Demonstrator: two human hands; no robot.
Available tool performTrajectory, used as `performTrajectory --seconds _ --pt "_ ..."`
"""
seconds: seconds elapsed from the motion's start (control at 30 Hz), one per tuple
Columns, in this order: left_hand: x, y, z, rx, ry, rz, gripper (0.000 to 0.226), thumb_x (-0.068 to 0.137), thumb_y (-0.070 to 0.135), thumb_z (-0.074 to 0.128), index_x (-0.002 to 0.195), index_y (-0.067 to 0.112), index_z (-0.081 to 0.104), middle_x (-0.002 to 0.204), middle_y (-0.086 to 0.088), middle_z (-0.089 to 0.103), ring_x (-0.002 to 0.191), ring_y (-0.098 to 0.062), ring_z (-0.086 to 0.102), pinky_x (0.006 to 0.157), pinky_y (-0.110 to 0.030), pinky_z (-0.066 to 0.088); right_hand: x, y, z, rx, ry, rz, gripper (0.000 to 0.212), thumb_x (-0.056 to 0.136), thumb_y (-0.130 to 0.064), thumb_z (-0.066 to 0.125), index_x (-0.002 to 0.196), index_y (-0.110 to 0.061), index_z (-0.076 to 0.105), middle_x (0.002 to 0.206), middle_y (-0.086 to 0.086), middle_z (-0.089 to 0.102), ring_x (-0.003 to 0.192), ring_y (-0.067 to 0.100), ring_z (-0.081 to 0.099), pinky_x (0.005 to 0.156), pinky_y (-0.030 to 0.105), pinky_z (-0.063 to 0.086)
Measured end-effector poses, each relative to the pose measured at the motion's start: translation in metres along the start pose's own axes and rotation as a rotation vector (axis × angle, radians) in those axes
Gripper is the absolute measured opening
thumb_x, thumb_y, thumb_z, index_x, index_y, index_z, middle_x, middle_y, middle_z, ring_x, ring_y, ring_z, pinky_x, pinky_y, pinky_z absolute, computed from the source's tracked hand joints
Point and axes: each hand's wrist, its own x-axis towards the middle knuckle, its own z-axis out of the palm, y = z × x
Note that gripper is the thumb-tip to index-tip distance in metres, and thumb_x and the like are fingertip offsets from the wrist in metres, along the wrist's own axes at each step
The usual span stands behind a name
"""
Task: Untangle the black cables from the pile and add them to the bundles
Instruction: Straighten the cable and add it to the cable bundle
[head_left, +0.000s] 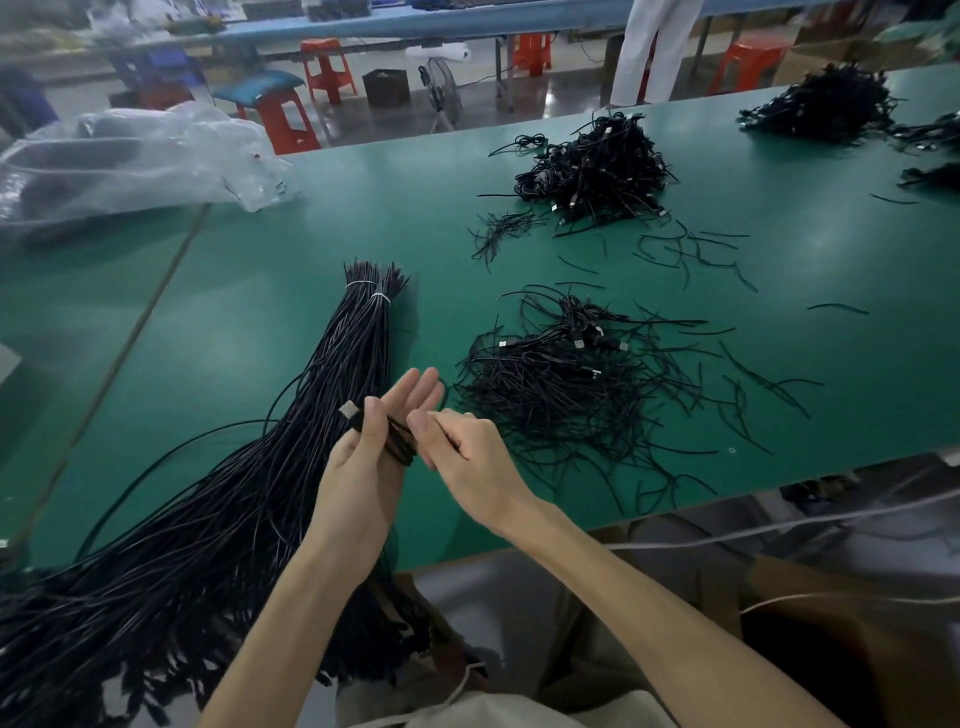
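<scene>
1. The green table (291, 260) is split into zones: sorted stock on your left, unsorted on your right, so each piece travels only a short way across your body.
2. The bundles (291, 426) lie lengthwise on your left, tips away from you and tied with white ties (379, 296), while the near ends spill over the table edge toward your lap. That probably keeps the ends lined up for adding more.
3. The pile (561, 384) sits just right of your hands, loose and tangled, with stray strands fanned around it. A second heap (592, 171) waits farther back.
4. Your left hand (363, 457) is raised over the table edge beside the bundles. The fingers are stretched out and the thumb is folded across the palm, clamping a coiled cable (397, 441).
5. Your right hand (467, 457) touches the left, fingers curled, thumb and forefinger pinching that coil (I can't tell whether on a strand or a tie). I judge it is working the coil loose.
6. The cable's metal plug (349, 410) pokes out beyond your left thumb, clear of the coil.
</scene>
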Motion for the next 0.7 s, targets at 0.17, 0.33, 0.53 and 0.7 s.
performTrajectory --seconds 0.17,0.33,0.53,0.7 --pt "0.009 0.010 0.000 -0.175 0.036 0.034 0.051 0.109 0.040 0.032 0.142 0.007 0.052 0.141 -0.004 0.064 0.130 -0.019 0.060 0.102 -0.025 0.050 -0.005 0.012 0.000 -0.006 -0.005 0.020 0.058 0.108 -0.038 0.046 0.064 -0.001 0.048 0.059 0.015 0.051 0.055 0.023 0.042 0.063 0.023 0.031" --pt "0.009 0.008 -0.001 -0.335 0.097 -0.076 0.034 0.109 0.039 0.044 0.097 0.020 0.069 0.082 0.007 0.055 0.072 -0.011 0.056 0.084 -0.027 0.055 -0.005 0.014 -0.010 -0.089 -0.036 0.025 0.045 0.105 -0.048 0.051 0.082 -0.011 0.062 0.065 -0.005 0.057 0.059 0.011 0.048 0.065 0.023 0.035" --pt "0.008 0.003 0.009 -0.375 0.120 -0.131 0.036 0.110 0.038 0.040 0.080 0.021 0.051 0.072 0.006 0.041 0.061 -0.010 0.043 0.089 -0.030 0.044 -0.005 0.008 -0.017 -0.066 -0.178 0.152 0.050 0.098 -0.053 0.061 0.137 -0.023 0.052 0.088 -0.017 0.062 0.080 0.005 0.063 0.078 0.031 0.054" --pt "0.006 -0.002 0.014 -0.313 0.138 -0.172 0.039 0.104 0.041 0.049 0.071 0.021 0.059 0.094 -0.001 0.065 0.093 -0.016 0.063 0.095 -0.035 0.048 -0.005 0.004 -0.024 -0.042 -0.179 0.201 0.032 0.096 -0.034 0.072 0.122 -0.017 0.066 0.108 -0.004 0.071 0.102 0.011 0.066 0.098 0.038 0.052"
